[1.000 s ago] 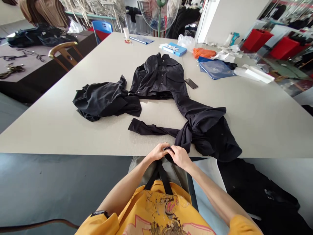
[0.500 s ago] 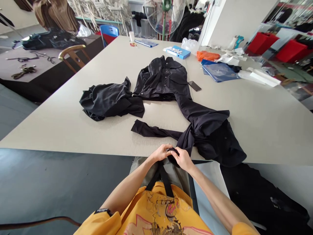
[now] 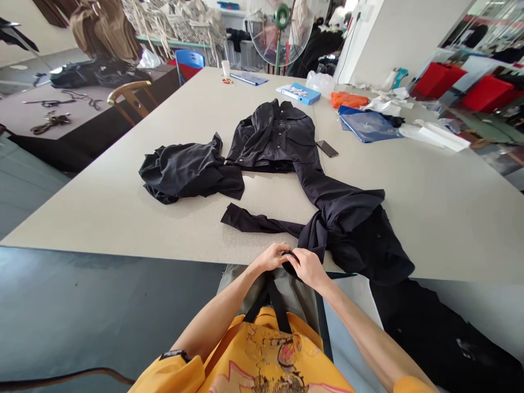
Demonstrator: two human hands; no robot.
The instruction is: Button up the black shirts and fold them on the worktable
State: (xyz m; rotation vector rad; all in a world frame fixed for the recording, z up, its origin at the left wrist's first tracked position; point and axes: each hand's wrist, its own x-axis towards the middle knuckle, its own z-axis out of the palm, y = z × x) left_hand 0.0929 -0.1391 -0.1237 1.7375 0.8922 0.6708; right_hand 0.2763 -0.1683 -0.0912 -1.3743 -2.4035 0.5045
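A dark jacket (image 3: 360, 234) lies bunched along the near edge of the table (image 3: 184, 229), one sleeve (image 3: 262, 222) stretched to the left. At the table's edge, my left hand (image 3: 272, 256) pinches a bit of this dark cloth. My right hand (image 3: 309, 267) grips the same cloth from the other side, fingertips almost touching the left ones. Which part of the jacket they hold is hidden by the fingers. Farther back, a buttoned dark jacket (image 3: 278, 136) lies flat, touching the bunched one. Left of it rests a crumpled dark garment (image 3: 192, 169).
Beside the flat jacket is a phone (image 3: 326, 148). Blue folders (image 3: 370, 124), an orange bag (image 3: 347, 100) and a blue box (image 3: 301, 93) sit at the back right. Scissors (image 3: 228, 81) and a white cup (image 3: 225, 68) stand far back. Black cloth (image 3: 442, 333) hangs below the edge at right.
The view has tilted up slightly, so the table things appear a little lower. Both hands stay on the same cloth with only slight finger movement.
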